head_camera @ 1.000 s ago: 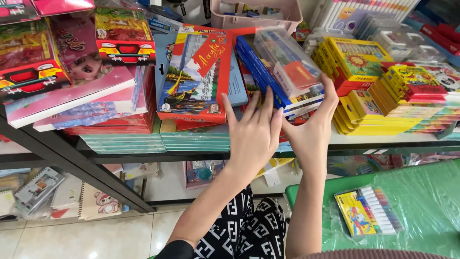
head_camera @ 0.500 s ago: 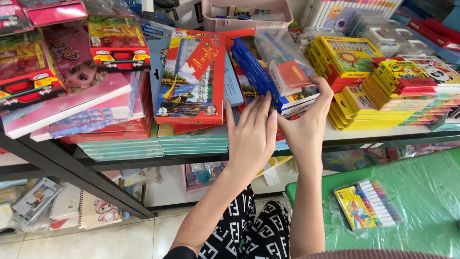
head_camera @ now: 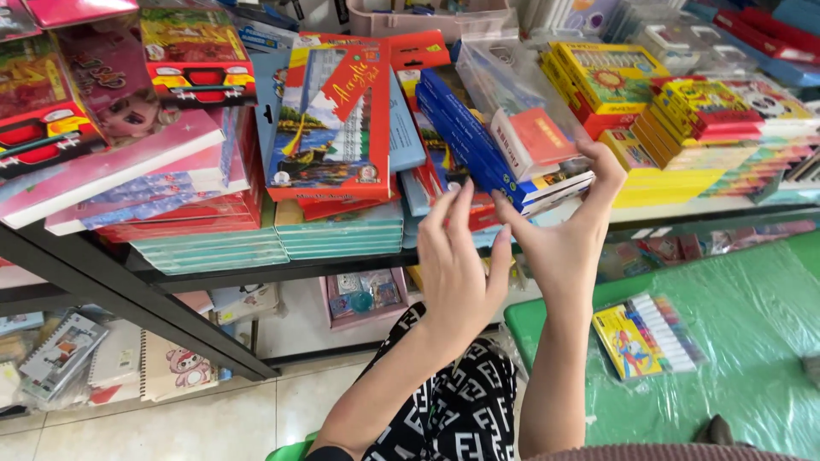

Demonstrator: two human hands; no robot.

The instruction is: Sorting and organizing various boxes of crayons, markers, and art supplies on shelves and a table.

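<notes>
Two bare hands work at the front edge of a crowded shelf of stationery. Right hand: fingers curled around the near end of a tilted bundle of flat boxes, thumb on its upper side, fingertips under the lower edge; the bundle has blue sides and a clear wrapper with a red label, and it leans against the neighbouring stack, its far end pointing toward the back of the shelf. Left hand: released, fingers straight and spread, the tips just short of the bundle's lower left edge and holding nothing. Compared with the view half a second earlier, the left hand has dropped slightly away from the boxes, while the right hand has slid further along the end of the bundle, so the grasp now rests with the right hand alone. Left of the bundle a red paint set box lies on a pile of teal pads. Yellow crayon boxes stand toward the right end of the shelf. Below, a yellow pack of markers lies near the left edge of a green plastic-covered surface
</notes>
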